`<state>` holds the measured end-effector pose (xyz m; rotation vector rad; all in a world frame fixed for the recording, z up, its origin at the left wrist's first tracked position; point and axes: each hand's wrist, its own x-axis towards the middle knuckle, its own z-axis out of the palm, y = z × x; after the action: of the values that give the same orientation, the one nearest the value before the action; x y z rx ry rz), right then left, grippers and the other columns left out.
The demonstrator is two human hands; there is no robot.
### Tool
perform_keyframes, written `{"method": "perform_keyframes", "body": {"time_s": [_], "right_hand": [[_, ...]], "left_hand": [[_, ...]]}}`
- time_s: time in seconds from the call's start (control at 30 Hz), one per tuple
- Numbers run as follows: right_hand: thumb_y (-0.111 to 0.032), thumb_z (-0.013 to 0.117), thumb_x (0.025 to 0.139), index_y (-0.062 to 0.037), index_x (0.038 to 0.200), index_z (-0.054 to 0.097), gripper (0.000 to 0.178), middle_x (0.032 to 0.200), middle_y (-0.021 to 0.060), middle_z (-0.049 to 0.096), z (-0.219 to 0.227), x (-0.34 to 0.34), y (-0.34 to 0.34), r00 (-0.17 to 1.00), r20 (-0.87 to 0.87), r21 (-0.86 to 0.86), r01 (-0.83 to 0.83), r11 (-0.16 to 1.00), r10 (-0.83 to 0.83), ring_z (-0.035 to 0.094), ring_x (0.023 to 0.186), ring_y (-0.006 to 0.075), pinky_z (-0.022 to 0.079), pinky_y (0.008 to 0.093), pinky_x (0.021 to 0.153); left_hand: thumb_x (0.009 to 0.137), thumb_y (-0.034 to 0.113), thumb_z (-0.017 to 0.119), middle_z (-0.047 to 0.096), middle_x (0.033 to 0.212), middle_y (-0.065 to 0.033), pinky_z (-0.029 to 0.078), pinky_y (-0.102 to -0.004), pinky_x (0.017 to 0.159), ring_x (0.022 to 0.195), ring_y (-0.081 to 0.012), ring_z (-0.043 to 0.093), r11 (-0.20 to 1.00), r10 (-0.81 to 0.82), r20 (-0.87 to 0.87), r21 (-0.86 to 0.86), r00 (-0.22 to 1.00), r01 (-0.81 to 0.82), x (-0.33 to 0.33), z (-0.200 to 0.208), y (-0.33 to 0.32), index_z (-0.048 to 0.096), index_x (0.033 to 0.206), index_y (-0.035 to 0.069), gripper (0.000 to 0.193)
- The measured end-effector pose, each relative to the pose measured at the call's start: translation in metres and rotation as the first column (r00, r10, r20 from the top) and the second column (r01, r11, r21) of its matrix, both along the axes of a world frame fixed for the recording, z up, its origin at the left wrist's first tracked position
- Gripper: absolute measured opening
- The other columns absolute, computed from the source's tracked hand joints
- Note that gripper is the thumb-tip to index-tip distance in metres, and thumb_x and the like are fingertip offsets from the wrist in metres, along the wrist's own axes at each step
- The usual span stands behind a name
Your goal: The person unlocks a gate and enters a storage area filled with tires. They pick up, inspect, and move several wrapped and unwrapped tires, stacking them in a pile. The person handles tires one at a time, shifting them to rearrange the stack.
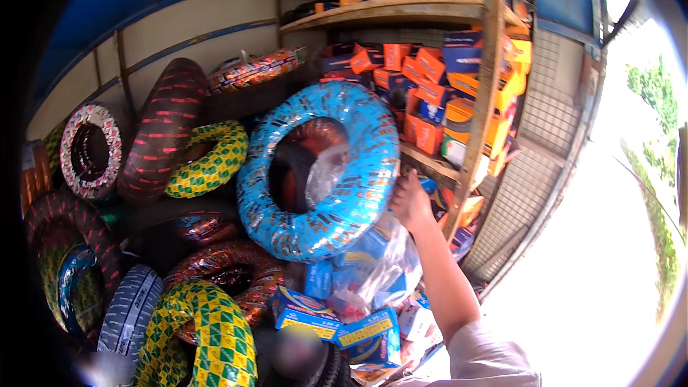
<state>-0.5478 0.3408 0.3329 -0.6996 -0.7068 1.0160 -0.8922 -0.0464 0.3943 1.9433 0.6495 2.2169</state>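
A large tyre in shiny blue printed wrap (376, 165) stands tilted in the middle, its open centre facing me. My right hand (410, 201) is at its right edge, fingers bent and seemingly gripping the rim; the tyre partly hides the fingertips' contact. Behind and below the hand, a crumpled clear plastic bag (390, 265) lies over blue boxes. Through the tyre's hole show a brown-wrapped tyre and more clear plastic. My left hand is out of the picture.
Wooden shelves (430, 11) with many orange and blue boxes (423, 72) stand behind on the right. Wrapped tyres are piled at left, including a green-and-yellow checked one (215, 337) and a dark red-striped one (165, 129). A mesh panel (552, 122) borders the bright opening at right.
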Motion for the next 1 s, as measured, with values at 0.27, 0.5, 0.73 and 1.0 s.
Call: {"method": "perform_keyframes", "body": {"time_s": [0.27, 0.5, 0.73, 1.0], "right_hand": [[-0.029, 0.042, 0.098, -0.0012, 0.122, 0.050, 0.037, 0.118, 0.0105, 0.057, 0.060, -0.075, -0.038, 0.866, -0.087, 0.222, -0.465, 0.857, 0.492, 0.054, 0.109, 0.0237, 0.041, 0.0400, 0.096], [-0.020, 0.052, 0.095, -0.0048, 0.119, 0.056, 0.028, 0.111, 0.0026, 0.060, 0.093, -0.105, -0.044, 0.889, 0.092, 0.246, -0.457, 0.855, 0.449, 0.056, 0.102, 0.0143, 0.045, 0.0363, 0.089], [-0.024, 0.067, 0.087, -0.0024, 0.144, 0.031, 0.070, 0.133, 0.0055, 0.049, 0.118, -0.146, -0.047, 0.796, 0.247, 0.452, -0.600, 0.661, 0.553, 0.047, 0.121, 0.0172, 0.036, 0.0372, 0.104], [-0.018, 0.081, 0.075, -0.0019, 0.133, 0.040, 0.073, 0.124, 0.0100, 0.054, 0.055, -0.234, -0.030, 0.789, 0.294, 0.408, -0.613, 0.676, 0.539, 0.053, 0.114, 0.0212, 0.043, 0.0386, 0.099]], "left_hand": [[0.082, 0.014, 0.062, 0.056, 0.072, -0.0114, 0.047, -0.0340, 0.051, 0.062, -0.0246, 0.056, 0.999, -0.033, -0.026, 0.023, 0.999, 0.034, 0.009, 0.007, -0.016, 0.053, 0.082, 0.004, 0.013], [0.082, 0.013, 0.062, 0.056, 0.072, -0.0112, 0.046, -0.0339, 0.049, 0.061, -0.0243, 0.056, 0.997, -0.031, -0.028, 0.071, 0.999, 0.033, 0.015, 0.011, -0.025, 0.053, 0.082, 0.004, 0.013], [0.080, 0.016, 0.063, 0.058, 0.072, -0.0116, 0.048, -0.0346, 0.047, 0.056, -0.0251, 0.057, 0.987, -0.140, -0.231, 0.047, 0.963, 0.155, 0.002, 0.019, -0.020, 0.056, 0.086, 0.002, 0.018], [0.080, 0.014, 0.065, 0.061, 0.078, -0.0123, 0.049, -0.0362, 0.049, 0.061, -0.0271, 0.060, 0.985, -0.160, -0.053, 0.057, 0.986, 0.163, 0.002, 0.013, -0.033, 0.059, 0.084, 0.005, 0.012]]}}
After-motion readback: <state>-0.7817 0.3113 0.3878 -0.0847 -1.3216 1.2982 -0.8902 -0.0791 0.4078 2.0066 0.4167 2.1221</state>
